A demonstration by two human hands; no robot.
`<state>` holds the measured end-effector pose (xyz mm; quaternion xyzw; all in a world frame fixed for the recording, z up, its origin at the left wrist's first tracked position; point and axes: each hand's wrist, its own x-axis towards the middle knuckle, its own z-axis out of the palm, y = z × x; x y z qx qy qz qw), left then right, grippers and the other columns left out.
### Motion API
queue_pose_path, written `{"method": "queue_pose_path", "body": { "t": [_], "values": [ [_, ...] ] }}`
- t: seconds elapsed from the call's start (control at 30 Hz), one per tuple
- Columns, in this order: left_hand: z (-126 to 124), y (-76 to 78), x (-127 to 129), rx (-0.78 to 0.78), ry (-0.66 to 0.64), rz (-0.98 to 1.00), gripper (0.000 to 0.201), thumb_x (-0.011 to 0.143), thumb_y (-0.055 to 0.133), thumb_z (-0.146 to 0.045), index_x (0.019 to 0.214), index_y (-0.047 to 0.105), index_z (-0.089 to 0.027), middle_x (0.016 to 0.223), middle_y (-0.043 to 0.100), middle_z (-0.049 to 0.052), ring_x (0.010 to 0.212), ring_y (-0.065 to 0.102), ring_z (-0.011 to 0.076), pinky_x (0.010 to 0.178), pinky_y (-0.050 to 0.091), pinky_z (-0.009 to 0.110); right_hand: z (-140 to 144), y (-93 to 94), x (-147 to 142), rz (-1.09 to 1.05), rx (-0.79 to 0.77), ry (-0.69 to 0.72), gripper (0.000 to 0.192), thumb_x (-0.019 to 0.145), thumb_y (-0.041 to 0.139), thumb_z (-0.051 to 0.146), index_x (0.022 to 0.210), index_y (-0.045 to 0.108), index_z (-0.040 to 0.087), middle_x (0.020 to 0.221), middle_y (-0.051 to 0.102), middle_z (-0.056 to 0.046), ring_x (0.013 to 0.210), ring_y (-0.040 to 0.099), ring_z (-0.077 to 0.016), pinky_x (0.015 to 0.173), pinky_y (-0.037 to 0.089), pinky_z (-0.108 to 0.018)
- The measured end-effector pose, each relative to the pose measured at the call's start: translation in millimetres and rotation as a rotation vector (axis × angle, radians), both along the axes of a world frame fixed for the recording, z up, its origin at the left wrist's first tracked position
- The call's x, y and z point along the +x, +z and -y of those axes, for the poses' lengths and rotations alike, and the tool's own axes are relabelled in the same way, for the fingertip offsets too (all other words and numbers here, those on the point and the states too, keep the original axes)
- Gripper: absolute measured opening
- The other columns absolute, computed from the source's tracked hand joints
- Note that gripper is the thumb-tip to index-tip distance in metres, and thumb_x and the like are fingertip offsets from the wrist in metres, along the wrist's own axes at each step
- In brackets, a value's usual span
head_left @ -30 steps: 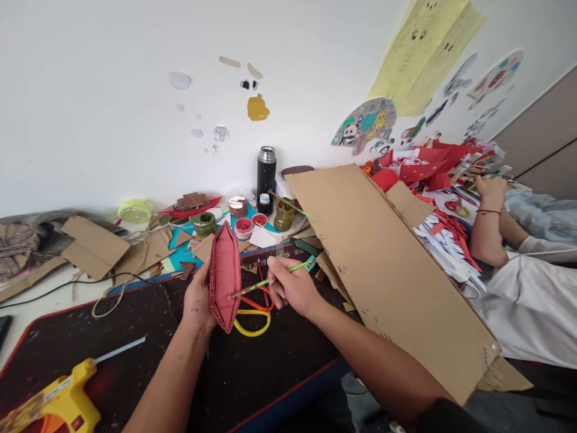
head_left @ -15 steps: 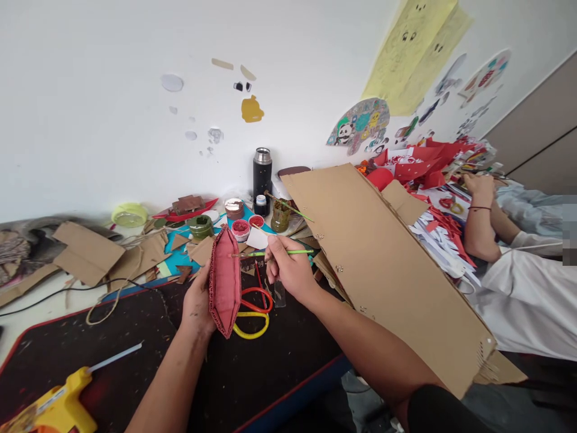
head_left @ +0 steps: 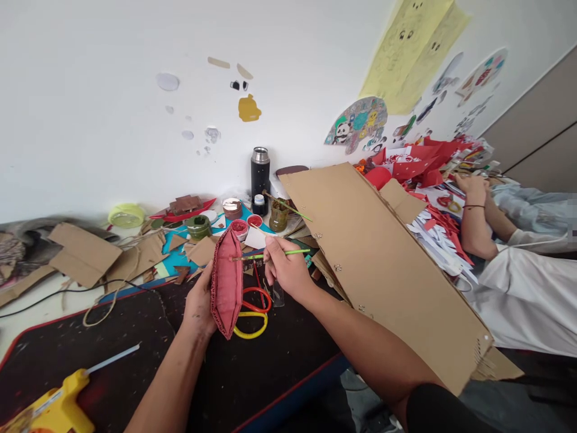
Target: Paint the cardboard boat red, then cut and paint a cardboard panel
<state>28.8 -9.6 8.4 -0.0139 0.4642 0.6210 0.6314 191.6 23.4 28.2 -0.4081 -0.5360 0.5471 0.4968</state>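
My left hand (head_left: 202,304) grips a red-painted cardboard boat shape (head_left: 226,288) by its left side, upright above the dark mat; the fingers behind it are hidden. Between the fingers of my right hand (head_left: 285,267) is a paintbrush (head_left: 293,252) with a green handle, its tip touching the boat's pink-red inner face. Just behind the boat stand small paint pots, among them a pink one (head_left: 239,228) and a dark green one (head_left: 199,227). Scissors with red and yellow handles (head_left: 252,325) lie on the mat, partly covered by the boat.
A large cardboard sheet (head_left: 383,270) leans across the right side. At lower left lies a yellow glue gun (head_left: 63,403). A black flask (head_left: 260,174) stands near the wall. Cardboard scraps (head_left: 85,252) cover the left back. Another person's arm (head_left: 475,222) rests at far right among red paper.
The brush has shifted slightly lower on the boat's inner face and lies a little more tilted. My left hand keeps its hold, and the view has drifted a little.
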Motion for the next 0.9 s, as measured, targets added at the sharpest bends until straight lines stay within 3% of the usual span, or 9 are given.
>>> {"method": "queue_pose_path", "body": {
  "t": [0.33, 0.6, 0.9],
  "values": [
    [-2.1, -6.5, -3.1, 0.022, 0.061, -0.051, 0.029, 0.105, 0.056, -0.015, 0.119, 0.082, -0.015, 0.090, 0.086, 0.008, 0.094, 0.085, 0.0261, 0.096, 0.067, 0.037, 3.5, -0.6, -3.3, -0.002, -0.002, 0.020, 0.065, 0.095, 0.057, 0.085, 0.073, 0.054, 0.024, 0.043, 0.040, 0.011, 0.031, 0.049, -0.0101, 0.035, 0.030, -0.020],
    [-3.7, -12.0, -6.7, 0.081, 0.071, -0.071, 0.028, 0.104, 0.057, -0.018, 0.116, 0.082, -0.017, 0.093, 0.086, 0.006, 0.099, 0.084, 0.0249, 0.098, 0.067, 0.036, 8.5, 1.4, -2.5, -0.042, -0.005, -0.002, 0.066, 0.093, 0.060, 0.086, 0.073, 0.055, 0.024, 0.044, 0.041, 0.011, 0.032, 0.049, -0.0097, 0.036, 0.032, -0.021],
    [-4.7, -14.5, -8.5, 0.085, 0.078, -0.047, 0.025, 0.105, 0.058, -0.021, 0.113, 0.082, -0.017, 0.096, 0.086, 0.007, 0.104, 0.083, 0.0251, 0.100, 0.066, 0.037, 14.3, -11.4, 0.2, -0.024, -0.003, 0.029, 0.064, 0.097, 0.060, 0.082, 0.075, 0.057, 0.023, 0.046, 0.042, 0.010, 0.033, 0.050, -0.0097, 0.036, 0.031, -0.020]
  ]
}}
